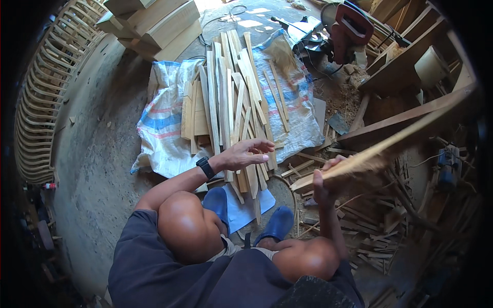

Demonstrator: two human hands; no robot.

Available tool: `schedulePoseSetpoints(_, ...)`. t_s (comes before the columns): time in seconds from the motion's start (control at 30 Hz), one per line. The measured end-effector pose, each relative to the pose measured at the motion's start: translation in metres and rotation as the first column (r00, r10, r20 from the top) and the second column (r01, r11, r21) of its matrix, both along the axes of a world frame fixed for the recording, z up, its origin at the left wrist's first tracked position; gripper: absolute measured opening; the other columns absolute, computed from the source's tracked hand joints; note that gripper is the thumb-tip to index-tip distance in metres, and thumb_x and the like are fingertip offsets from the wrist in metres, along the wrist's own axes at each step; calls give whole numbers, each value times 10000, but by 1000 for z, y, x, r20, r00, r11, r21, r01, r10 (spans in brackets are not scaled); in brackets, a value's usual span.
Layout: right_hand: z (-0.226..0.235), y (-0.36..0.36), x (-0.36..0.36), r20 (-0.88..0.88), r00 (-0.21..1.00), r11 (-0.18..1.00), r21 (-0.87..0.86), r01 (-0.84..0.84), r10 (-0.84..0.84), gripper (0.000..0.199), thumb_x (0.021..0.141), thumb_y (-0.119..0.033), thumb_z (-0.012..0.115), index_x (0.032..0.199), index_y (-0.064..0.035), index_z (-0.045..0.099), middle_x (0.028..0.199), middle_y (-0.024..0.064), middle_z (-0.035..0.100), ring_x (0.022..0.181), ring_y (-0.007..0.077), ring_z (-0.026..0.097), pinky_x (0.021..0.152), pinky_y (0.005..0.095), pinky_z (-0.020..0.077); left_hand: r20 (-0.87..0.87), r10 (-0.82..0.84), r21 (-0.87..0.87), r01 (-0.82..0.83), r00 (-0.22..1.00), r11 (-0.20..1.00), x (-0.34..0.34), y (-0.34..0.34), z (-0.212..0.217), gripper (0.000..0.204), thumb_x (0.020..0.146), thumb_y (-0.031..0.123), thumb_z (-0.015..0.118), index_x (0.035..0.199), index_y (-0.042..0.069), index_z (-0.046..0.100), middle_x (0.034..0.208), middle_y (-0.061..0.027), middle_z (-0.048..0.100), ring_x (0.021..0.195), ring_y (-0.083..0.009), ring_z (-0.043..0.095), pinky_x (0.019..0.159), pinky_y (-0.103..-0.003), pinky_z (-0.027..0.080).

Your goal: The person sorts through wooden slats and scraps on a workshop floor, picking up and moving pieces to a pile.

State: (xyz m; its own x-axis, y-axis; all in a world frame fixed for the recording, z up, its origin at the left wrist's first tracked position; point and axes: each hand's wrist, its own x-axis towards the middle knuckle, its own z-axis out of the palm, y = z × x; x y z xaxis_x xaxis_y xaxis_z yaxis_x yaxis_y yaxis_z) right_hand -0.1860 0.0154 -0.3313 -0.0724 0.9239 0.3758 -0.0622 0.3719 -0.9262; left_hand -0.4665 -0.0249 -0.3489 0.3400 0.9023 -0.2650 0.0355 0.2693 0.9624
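My right hand [327,180] is wrapped round one end of a long wooden strip [382,149], which reaches up to the far right and is smeared by motion. My left hand [245,155], with a dark watch [205,167] on its wrist, hovers over the near part of a pile of wooden strips [231,97]. Its fingers are apart and loosely curled, with nothing in them. The pile lies lengthwise on a white woven sack [165,123] with blue and red stripes. Some strips extend towards my feet, over a pale sheet [241,205].
Thick timber blocks [172,31] are stacked at the far left, near a row of curved wooden pieces [38,113]. A red power saw [354,23] stands far right. Wood offcuts [370,241] litter the floor at right, near a wooden frame [405,113]. Blue clogs [277,223] are on my feet.
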Motion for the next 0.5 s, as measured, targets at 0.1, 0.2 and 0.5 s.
schedulePoseSetpoints(0.1, 1, 30, -39, 243, 963, 986, -146, -82, 116, 778, 723, -167, 722, 1369, -9, 318, 1136, 150, 466, 1025, 255, 512, 884, 408, 460, 92, 104, -17, -103, 990, 995, 3, 12, -7, 504, 977, 234, 582, 1416, 48, 420, 1302, -93, 542, 1234, -189, 491, 1062, -345, 394)
schedulePoseSetpoints(0.2, -5, 87, -87, 406, 884, 970, -27, -242, 232, 795, 761, -291, 737, 1377, 27, 349, 1261, 245, 459, 1163, 363, 501, 992, 426, 424, 39, 330, 80, -332, 943, 940, -1, 16, -10, 569, 987, 280, 538, 1455, 28, 335, 1403, -135, 466, 1286, -229, 452, 1110, -362, 327)
schedulePoseSetpoints(0.5, -173, 113, -127, 795, 416, 896, -414, -160, 441, 927, 872, -419, 608, 1528, 9, 113, 1516, 361, 193, 1423, 508, 176, 1174, 577, 144, -50, 527, 34, -526, 849, 850, -26, -1, -20, 606, 978, 207, 525, 1500, 42, 265, 1471, -106, 375, 1358, -223, 362, 1122, -347, 267)
